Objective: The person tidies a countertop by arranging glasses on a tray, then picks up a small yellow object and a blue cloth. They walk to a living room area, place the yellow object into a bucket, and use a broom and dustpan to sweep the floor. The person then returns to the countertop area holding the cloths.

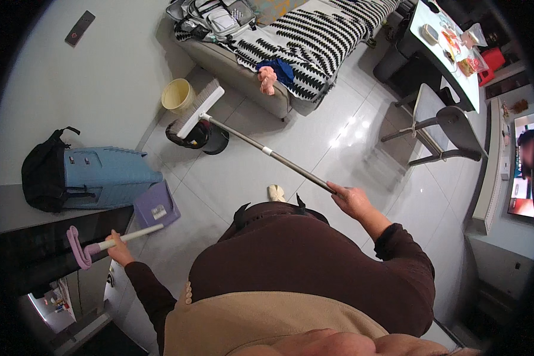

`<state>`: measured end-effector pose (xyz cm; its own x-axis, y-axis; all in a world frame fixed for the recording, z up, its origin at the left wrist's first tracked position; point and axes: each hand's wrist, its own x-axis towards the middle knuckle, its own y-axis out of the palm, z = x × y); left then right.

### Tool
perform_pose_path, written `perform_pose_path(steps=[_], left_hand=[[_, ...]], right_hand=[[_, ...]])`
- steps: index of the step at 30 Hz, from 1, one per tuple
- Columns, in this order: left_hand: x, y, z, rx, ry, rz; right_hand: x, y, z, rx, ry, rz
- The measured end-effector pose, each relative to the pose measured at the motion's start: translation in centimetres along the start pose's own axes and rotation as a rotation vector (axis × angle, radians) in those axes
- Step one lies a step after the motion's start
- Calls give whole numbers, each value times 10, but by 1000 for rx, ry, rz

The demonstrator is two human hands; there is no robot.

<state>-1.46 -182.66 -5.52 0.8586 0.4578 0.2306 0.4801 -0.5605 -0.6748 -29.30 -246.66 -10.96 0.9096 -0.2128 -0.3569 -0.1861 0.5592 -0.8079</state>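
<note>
My right hand (353, 202) is wrapped round the end of a broom's metal pole. The broom (243, 138) stretches away to the far left, its white head and grey bristles above a black bin (217, 142). I cannot tell whether the bristles touch the bin. At the left, my left hand (120, 248) grips the pale handle of a dustpan (167, 202). Its lilac pan hangs out beyond the hand, beside a blue suitcase; the pink-lilac top of the handle sticks out on the other side.
A cream bucket (177, 95) stands against the wall by the bin. The blue suitcase (104, 175) carries a black bag (44, 172). Ahead is a sofa (237, 74) with a patterned throw and clothes. At right are a grey chair (433, 127) and a cluttered white table (454, 71).
</note>
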Motion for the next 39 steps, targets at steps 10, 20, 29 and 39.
perform_pose_path(steps=[10,20,29,39], left_hand=[[-4,34,145,-303,-368,-33],[-10,103,191,-251,-429,384],[-18,153,224,-571,75,521],[-33,183,253,-451,-245,628]], right_hand=[[22,-45,65,630,97,587],[103,9,247,640,-122,963],[143,93,407,708,332,943],[181,169,508,937,529,1110]])
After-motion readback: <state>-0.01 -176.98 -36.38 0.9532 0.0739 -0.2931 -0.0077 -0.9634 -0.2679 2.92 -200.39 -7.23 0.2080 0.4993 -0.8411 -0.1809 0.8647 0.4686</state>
